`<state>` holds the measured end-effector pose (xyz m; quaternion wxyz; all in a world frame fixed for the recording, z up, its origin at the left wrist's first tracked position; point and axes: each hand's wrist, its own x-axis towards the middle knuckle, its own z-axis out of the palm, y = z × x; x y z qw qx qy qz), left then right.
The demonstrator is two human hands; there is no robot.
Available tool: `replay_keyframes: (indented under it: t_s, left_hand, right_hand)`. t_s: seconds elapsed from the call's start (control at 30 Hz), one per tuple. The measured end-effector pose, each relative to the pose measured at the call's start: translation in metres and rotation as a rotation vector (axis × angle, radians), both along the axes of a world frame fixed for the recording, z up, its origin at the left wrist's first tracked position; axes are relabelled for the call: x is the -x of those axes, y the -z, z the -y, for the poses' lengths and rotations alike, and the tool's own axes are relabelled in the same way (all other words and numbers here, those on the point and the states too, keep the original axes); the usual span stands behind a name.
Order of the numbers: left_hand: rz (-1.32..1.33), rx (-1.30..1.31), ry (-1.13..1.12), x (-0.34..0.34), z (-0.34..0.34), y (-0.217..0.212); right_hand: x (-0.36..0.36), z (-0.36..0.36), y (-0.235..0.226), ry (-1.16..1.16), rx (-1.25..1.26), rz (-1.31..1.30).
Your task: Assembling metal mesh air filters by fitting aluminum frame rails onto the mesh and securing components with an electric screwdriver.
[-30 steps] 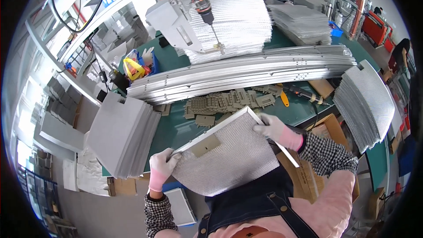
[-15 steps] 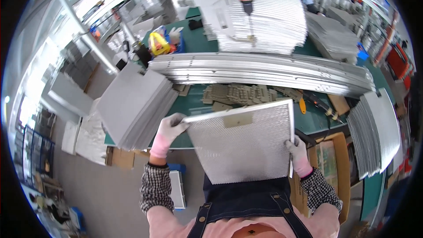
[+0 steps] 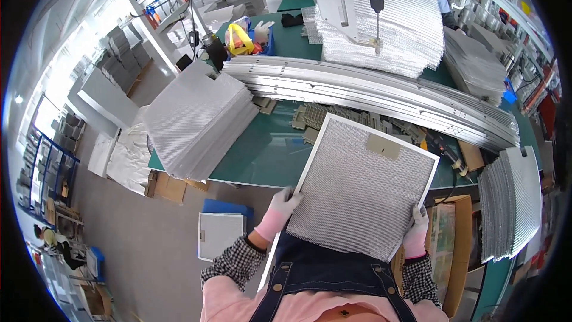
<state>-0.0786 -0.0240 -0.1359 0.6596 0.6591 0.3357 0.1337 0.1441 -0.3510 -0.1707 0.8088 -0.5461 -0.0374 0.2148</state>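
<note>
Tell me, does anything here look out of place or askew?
One framed mesh panel lies alone on the floor beside the green table. The left stack of mesh sheets is fanned out and overhangs the table edge.

We see a silver-grey mesh filter panel (image 3: 360,188) with a pale frame and a dull tan tab at one o'clock on it. Our gloves are pink and white, left hand (image 3: 279,210) and right hand (image 3: 417,232). Our sleeves (image 3: 233,262) show a black-and-white check. The bench top (image 3: 262,149) at eleven o'clock is dark green, the mesh stack (image 3: 199,118) on it light grey.
</note>
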Motion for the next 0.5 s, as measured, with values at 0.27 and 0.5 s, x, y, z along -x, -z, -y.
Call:
replay_keyframes:
  t_s: [0.27,0.5]
  left_hand:
    - [0.052,0.072,-0.004,0.014,0.016,0.022]
    - [-0.123,-0.095,-0.036,0.066,0.048,0.04]
  right_hand:
    - [0.002,-0.009,-0.003,-0.058,0.021,-0.096]
    - [0.037,0.011,-0.025,-0.168,0.2,-0.044]
